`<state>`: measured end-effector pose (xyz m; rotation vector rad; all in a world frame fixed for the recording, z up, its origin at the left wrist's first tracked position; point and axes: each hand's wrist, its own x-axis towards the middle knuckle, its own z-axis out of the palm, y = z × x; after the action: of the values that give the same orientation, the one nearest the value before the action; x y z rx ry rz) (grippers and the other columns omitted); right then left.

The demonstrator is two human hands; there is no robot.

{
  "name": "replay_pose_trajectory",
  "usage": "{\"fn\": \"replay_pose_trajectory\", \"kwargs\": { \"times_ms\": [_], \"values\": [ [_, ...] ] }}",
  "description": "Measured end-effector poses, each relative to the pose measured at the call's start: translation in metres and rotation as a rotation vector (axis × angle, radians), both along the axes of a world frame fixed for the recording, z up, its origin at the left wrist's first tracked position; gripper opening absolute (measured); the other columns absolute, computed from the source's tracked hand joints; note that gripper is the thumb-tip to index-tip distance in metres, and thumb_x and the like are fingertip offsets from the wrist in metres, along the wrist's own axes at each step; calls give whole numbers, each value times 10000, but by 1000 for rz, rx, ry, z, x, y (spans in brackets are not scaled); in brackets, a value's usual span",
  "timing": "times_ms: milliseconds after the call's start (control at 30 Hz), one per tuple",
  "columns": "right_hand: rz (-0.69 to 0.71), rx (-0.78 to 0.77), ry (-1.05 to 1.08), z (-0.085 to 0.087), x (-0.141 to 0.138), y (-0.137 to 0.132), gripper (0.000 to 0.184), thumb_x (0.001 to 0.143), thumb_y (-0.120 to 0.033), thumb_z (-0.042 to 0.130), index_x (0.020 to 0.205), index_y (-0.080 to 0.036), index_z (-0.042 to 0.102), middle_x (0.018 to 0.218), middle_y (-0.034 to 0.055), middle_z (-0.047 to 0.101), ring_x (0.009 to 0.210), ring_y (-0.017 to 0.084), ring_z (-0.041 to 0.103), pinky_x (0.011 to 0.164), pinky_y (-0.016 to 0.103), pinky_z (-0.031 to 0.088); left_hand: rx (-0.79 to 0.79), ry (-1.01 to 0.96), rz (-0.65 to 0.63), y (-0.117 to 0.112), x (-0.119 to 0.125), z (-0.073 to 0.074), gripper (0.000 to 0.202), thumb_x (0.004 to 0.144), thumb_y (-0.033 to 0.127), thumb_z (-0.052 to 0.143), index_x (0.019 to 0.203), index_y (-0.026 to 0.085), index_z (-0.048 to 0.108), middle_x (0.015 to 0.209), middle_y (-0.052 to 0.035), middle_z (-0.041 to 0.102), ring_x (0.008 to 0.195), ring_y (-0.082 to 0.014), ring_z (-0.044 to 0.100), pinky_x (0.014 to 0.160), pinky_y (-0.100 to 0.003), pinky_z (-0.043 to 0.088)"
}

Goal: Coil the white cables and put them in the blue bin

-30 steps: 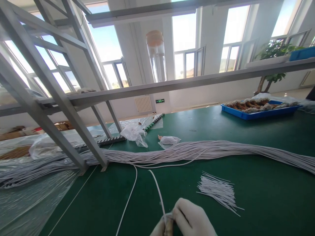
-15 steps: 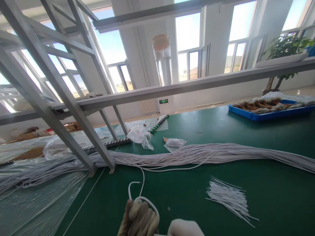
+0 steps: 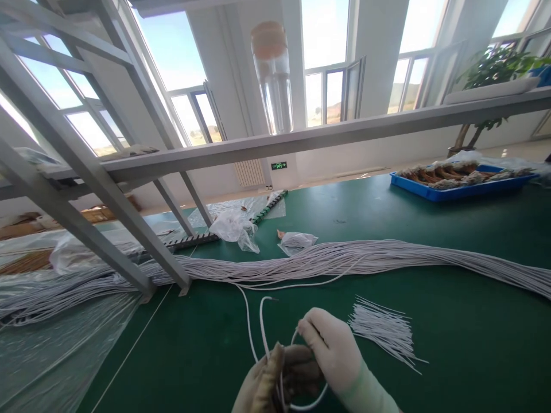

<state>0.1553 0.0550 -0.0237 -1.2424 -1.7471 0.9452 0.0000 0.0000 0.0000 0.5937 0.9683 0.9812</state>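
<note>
Reading clockwise from the hands, clear plastic sheeting [image 3: 64, 355] spreads over the green table [image 3: 193, 355] at nine o'clock. A grey metal frame [image 3: 241, 151] plants its feet at ten o'clock, slanting over a long bundle of white cords [image 3: 370, 258] that sweeps across from ten to two o'clock. A crumpled plastic bag [image 3: 235, 226] lies at eleven o'clock, behind the bundle.

The gloved left hand [image 3: 262, 381] has its grip curled closed around a white cord [image 3: 263, 324]; one end stands up above the thumb, bending towards three o'clock, and a loop hangs beneath the fingers. Near twelve o'clock, a small filled bag [image 3: 298, 241] sits against the bundle.

The gloved right hand [image 3: 336, 350] pinches the cord, thumb and finger together. Just beside it, at two o'clock, lies a pile of short white pieces [image 3: 383, 330]. A blue tray [image 3: 443, 194] of brown, pale-tufted items rests farther off, between one and two o'clock.
</note>
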Motion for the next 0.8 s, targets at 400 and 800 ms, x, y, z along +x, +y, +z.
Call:
{"fn": "replay_pose_trajectory", "kwargs": {
  "times_ms": [400,800],
  "values": [
    [179,-32,-9,-29,2,-40,491,1081,-554,350,830,-218,606,811,43,649,743,189,601,676,290,441,133,-278,356,17,18,-22,186,926,384,725,870,211,768,786,-38,734,827,-201,723,805,-330,592],
    [259,-275,27,-21,12,31,269,834,-342,737,701,-189,559,653,-54,497,622,139,462,619,284,420,71,-176,-59,-22,-15,16,389,912,511,711,822,141,791,546,57,417,439,-54,303,447,-202,272]
  ]
}}
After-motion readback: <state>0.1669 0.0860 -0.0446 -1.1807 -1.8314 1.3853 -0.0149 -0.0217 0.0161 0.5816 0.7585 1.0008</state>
